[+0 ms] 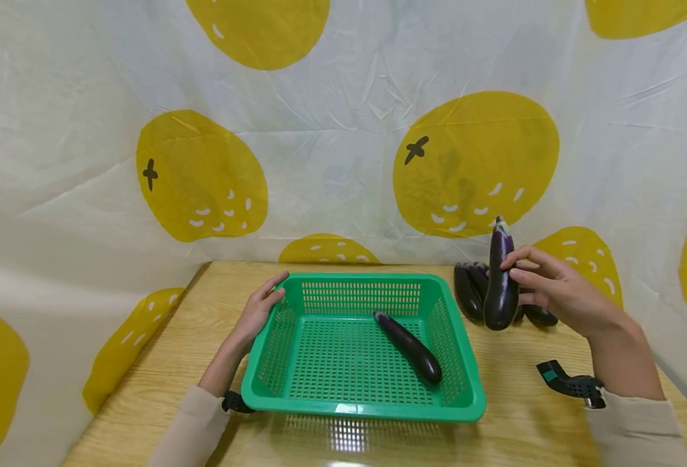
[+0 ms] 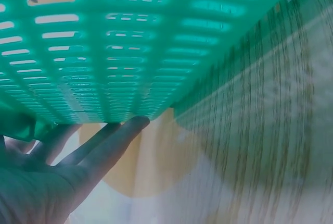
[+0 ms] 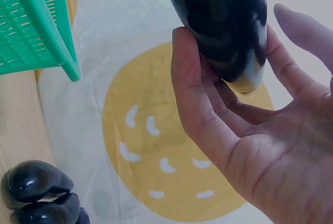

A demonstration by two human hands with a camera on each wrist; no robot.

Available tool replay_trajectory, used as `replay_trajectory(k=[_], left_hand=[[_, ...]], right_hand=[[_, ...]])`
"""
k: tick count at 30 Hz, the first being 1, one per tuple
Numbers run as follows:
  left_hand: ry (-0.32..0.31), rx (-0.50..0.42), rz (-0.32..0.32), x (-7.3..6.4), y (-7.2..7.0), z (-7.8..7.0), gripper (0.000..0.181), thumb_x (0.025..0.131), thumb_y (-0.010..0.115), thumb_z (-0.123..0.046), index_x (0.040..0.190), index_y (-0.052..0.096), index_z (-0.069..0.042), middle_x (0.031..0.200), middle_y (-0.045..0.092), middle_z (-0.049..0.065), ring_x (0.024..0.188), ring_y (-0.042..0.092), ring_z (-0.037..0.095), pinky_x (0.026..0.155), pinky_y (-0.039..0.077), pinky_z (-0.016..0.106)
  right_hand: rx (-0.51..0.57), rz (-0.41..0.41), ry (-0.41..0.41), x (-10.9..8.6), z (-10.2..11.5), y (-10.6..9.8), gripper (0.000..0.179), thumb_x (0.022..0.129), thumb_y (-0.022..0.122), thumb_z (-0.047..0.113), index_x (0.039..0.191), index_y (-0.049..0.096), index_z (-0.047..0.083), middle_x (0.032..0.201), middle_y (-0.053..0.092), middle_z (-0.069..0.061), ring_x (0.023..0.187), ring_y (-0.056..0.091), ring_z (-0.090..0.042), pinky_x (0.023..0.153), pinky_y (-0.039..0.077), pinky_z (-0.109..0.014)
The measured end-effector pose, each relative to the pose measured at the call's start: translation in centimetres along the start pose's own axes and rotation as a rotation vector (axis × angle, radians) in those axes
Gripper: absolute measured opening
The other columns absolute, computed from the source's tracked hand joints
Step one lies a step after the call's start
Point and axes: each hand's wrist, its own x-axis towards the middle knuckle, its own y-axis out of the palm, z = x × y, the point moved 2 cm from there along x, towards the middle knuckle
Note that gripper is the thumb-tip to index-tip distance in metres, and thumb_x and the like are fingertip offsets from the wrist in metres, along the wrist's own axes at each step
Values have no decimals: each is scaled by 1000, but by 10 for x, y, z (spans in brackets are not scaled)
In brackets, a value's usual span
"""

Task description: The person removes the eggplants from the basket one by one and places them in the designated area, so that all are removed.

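Observation:
In the head view my right hand (image 1: 567, 295) holds an eggplant (image 1: 499, 295) between thumb and fingers, with its stem end up. It is raised to the right of a green plastic basket (image 1: 363, 410). The right wrist view shows my fingers (image 3: 190, 73) around one end of this glossy dark eggplant (image 3: 223, 21). My left hand (image 1: 255, 314) grips the basket's rim at the far left corner. In the left wrist view its fingers (image 2: 112, 151) lie along the perforated outer wall. Another eggplant (image 1: 410, 349) lies slantwise on the basket floor, toward the right.
Several more eggplants (image 1: 468, 292) lie together on the wooden table (image 1: 515, 389) behind the held one, partly hidden. At the back hangs a white cloth (image 1: 343, 181) with yellow fruit prints. Black straps (image 1: 573, 384) are at both wrists.

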Motion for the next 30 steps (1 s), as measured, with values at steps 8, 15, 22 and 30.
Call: replay_trajectory(k=[8, 15, 22, 30], left_hand=[[29, 91, -9, 0, -1, 0, 52, 112, 46, -28, 162, 36, -21, 163, 42, 12, 142, 49, 37, 110, 47, 46], [53, 135, -29, 1, -1, 0, 50, 111, 49, -25, 160, 41, -21, 169, 33, 5, 157, 26, 36, 125, 23, 60], [56, 149, -41, 2, -1, 0, 51, 111, 48, -24, 161, 40, -17, 168, 35, 7, 154, 32, 35, 123, 27, 59], [59, 152, -40, 2, 0, 0, 51, 111, 48, -24, 161, 39, -18, 168, 36, 8, 153, 35, 35, 122, 31, 56]], right_hand=[[15, 15, 2, -1, 0, -1, 34, 109, 29, -7, 131, 52, 5, 131, 53, -6, 111, 64, -13, 89, 59, -33], [22, 5, -2, 0, -1, -2, 34, 109, 30, -7, 132, 53, 5, 131, 54, -5, 111, 64, -14, 90, 59, -33], [15, 1, 0, -1, -2, -4, 34, 109, 31, -7, 131, 54, 5, 126, 56, -3, 107, 64, -14, 90, 58, -32], [-9, -3, 28, -2, -3, -5, 33, 109, 32, -6, 131, 53, 7, 124, 57, -1, 104, 62, -12, 88, 57, -29]])
